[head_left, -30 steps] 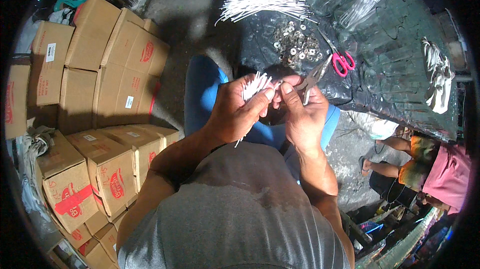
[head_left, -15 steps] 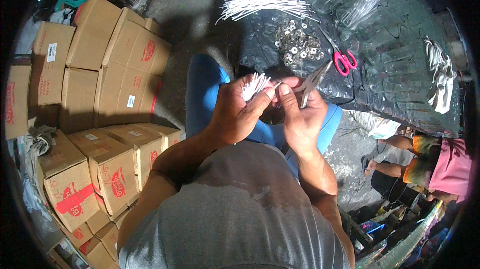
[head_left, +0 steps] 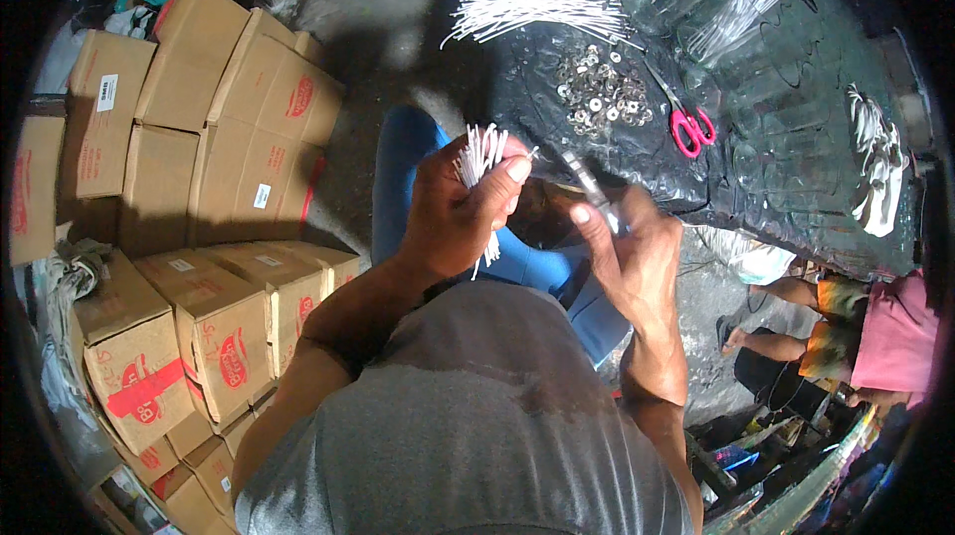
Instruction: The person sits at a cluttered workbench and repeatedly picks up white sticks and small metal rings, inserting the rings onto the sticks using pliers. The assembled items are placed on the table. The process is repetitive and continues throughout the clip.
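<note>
My left hand (head_left: pixel 448 217) is closed around a bundle of thin white cords (head_left: pixel 481 155), whose ends stick out above and below the fist. Its thumb and forefinger pinch a tiny piece at the fingertips, too small to make out. My right hand (head_left: pixel 639 252) grips metal pliers (head_left: pixel 589 185), blurred by motion, their tip aimed up and left, apart from the left fingers. Farther off, a pile of small metal washers (head_left: pixel 602 97) lies on the black plastic sheet (head_left: pixel 517 78). A larger heap of white cords (head_left: pixel 542 8) rests beyond it.
Scissors with pink handles (head_left: pixel 688 127) lie right of the washers. Glass jars (head_left: pixel 786 127), another cord bundle (head_left: pixel 741 13) and white gloves (head_left: pixel 873 162) occupy the table's right side. Cardboard boxes (head_left: pixel 209 306) are stacked at left. Another person in pink (head_left: pixel 895 331) is at right.
My right hand with the pliers has pulled away from my left hand, down and to the right. The pliers have turned to point up and left. The left hand still holds the cords.
</note>
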`<state>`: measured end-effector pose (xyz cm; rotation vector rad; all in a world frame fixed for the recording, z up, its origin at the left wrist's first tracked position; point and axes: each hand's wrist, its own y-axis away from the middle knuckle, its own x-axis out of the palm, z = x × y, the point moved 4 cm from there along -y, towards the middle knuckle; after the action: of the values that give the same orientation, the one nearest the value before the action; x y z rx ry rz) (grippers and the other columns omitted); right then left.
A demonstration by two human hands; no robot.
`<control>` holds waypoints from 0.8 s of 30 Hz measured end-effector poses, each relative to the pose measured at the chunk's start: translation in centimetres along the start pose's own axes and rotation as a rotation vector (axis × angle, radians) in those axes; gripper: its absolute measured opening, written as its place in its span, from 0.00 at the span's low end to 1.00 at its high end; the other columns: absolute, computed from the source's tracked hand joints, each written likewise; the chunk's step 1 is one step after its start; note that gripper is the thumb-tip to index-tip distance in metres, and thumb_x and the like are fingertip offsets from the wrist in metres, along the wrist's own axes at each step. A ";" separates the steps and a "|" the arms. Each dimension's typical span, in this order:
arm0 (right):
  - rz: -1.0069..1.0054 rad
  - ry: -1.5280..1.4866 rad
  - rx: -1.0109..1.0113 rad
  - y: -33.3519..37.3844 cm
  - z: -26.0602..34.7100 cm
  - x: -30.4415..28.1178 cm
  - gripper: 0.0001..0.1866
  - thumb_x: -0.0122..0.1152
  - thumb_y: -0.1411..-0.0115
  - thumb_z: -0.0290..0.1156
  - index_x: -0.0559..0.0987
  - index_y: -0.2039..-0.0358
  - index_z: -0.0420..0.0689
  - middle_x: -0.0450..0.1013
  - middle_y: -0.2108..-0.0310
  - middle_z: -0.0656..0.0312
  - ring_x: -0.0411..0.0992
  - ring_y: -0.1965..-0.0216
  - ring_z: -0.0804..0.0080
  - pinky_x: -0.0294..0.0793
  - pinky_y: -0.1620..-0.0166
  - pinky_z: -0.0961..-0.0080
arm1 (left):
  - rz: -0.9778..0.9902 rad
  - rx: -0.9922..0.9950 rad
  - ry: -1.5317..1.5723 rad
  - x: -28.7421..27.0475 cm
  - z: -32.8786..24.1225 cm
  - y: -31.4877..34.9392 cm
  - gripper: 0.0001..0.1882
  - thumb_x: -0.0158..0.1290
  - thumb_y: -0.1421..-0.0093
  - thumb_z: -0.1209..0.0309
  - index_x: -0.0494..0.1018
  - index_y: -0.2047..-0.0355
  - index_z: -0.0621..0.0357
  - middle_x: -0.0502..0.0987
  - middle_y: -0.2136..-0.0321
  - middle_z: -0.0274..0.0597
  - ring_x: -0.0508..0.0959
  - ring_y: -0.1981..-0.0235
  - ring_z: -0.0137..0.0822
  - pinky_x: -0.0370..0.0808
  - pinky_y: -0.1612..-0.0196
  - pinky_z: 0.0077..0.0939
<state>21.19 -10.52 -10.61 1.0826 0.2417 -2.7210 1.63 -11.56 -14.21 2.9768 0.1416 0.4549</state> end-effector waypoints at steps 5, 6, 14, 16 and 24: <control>-0.009 0.258 -0.254 0.7 0.2 0.6 0.20 0.69 0.43 0.42 0.75 0.76 0.37 0.71 0.78 0.51 0.73 0.75 0.49 0.71 0.71 0.58 | 0.042 -0.020 0.034 0.2 -0.2 0.1 0.06 0.55 0.34 0.70 0.76 0.62 0.59 0.72 0.81 0.30 0.69 0.81 0.19 0.66 0.79 0.19; -0.009 0.276 -0.241 0.7 -0.2 0.8 0.19 0.69 0.44 0.41 0.76 0.74 0.36 0.73 0.75 0.51 0.74 0.72 0.49 0.73 0.68 0.58 | 0.045 -0.024 0.012 0.2 -0.2 0.1 0.06 0.55 0.34 0.70 0.76 0.62 0.60 0.72 0.81 0.30 0.69 0.81 0.19 0.66 0.79 0.19; -0.129 0.240 -0.349 0.4 0.3 1.6 0.19 0.70 0.45 0.39 0.73 0.78 0.38 0.72 0.75 0.52 0.73 0.71 0.51 0.73 0.66 0.59 | -0.004 0.036 -0.098 0.0 -0.3 0.3 0.06 0.55 0.35 0.71 0.76 0.64 0.61 0.73 0.81 0.30 0.70 0.81 0.19 0.67 0.78 0.19; -0.126 0.241 -0.348 0.3 0.5 1.6 0.19 0.70 0.45 0.39 0.72 0.78 0.38 0.71 0.75 0.52 0.73 0.71 0.51 0.73 0.67 0.59 | -0.012 0.042 -0.107 0.1 -0.3 0.5 0.06 0.55 0.35 0.71 0.77 0.64 0.62 0.74 0.81 0.31 0.70 0.80 0.19 0.67 0.77 0.18; -0.097 0.206 -0.296 0.2 0.7 1.5 0.21 0.70 0.44 0.41 0.71 0.77 0.38 0.69 0.80 0.52 0.72 0.76 0.50 0.71 0.71 0.58 | -0.017 0.019 -0.139 0.4 -0.3 0.5 0.07 0.56 0.36 0.70 0.77 0.65 0.62 0.75 0.79 0.30 0.71 0.78 0.20 0.68 0.75 0.20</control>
<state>19.65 -11.03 -11.14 1.2869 0.7207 -2.5432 1.97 -11.99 -13.74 3.0103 0.1575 0.2455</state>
